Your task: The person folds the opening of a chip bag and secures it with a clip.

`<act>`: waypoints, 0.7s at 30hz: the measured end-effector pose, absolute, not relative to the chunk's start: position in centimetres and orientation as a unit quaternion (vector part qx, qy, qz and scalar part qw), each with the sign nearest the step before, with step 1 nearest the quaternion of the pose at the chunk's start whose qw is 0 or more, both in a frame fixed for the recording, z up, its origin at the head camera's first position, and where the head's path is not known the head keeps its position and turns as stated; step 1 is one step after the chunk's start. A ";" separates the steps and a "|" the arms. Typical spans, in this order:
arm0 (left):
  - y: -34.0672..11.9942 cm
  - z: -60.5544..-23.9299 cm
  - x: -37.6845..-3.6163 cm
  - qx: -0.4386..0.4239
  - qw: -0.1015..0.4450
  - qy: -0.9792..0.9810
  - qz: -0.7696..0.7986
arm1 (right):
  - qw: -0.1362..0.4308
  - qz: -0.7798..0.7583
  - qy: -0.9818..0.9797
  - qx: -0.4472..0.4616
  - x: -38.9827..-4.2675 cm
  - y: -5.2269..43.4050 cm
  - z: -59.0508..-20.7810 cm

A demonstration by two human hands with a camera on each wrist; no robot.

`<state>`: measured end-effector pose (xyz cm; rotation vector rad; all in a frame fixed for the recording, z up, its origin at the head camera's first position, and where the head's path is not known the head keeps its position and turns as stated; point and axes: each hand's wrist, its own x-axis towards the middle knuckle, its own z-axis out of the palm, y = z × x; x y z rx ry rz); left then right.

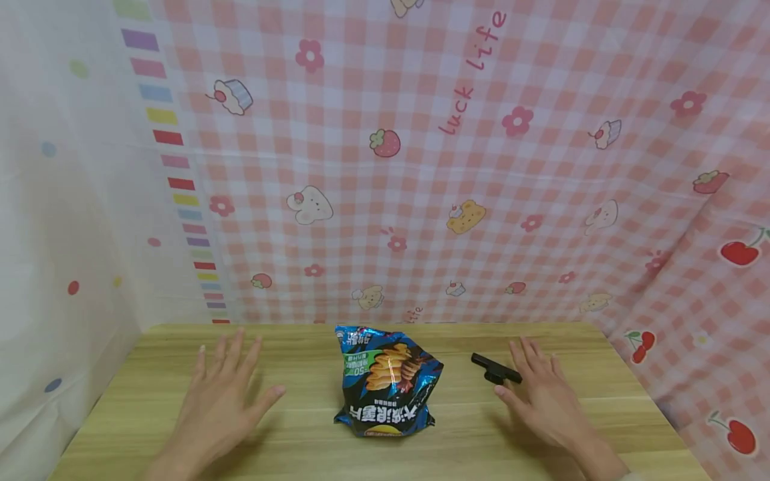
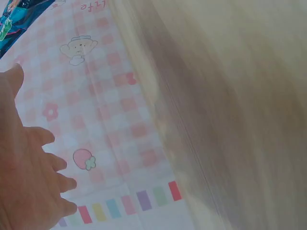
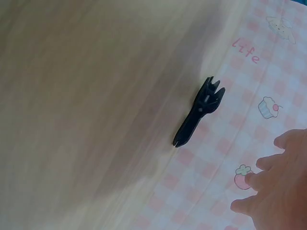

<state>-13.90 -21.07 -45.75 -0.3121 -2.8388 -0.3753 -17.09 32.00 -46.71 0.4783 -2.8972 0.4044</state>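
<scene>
A shiny blue and black potato chip bag lies on the wooden table between the two hands, its printing upside down in the head view. To its left is my left hand, fingers spread and straight, holding nothing. My right hand is on the other side, likewise spread and holding nothing. Beside the right thumb and fingers lies a small black tool; in the right wrist view the tool has a forked, notched end and a narrower handle. Only a corner of the bag shows in the left wrist view.
The light wooden tabletop ends at a pink checked curtain along the back. A white curtain hangs at the left, and cloth printed with cherries closes the right side.
</scene>
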 end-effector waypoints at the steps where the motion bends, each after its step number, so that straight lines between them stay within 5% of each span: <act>1: -21.0 -45.7 -13.9 -0.108 0.132 -0.977 -0.130 | 0.088 0.140 -0.973 0.161 -17.1 31.9 -46.7; 21: -19.6 -45.4 -14.3 -0.125 0.211 -0.956 -0.158 | 0.118 0.175 -0.963 0.168 -16.7 29.5 -46.7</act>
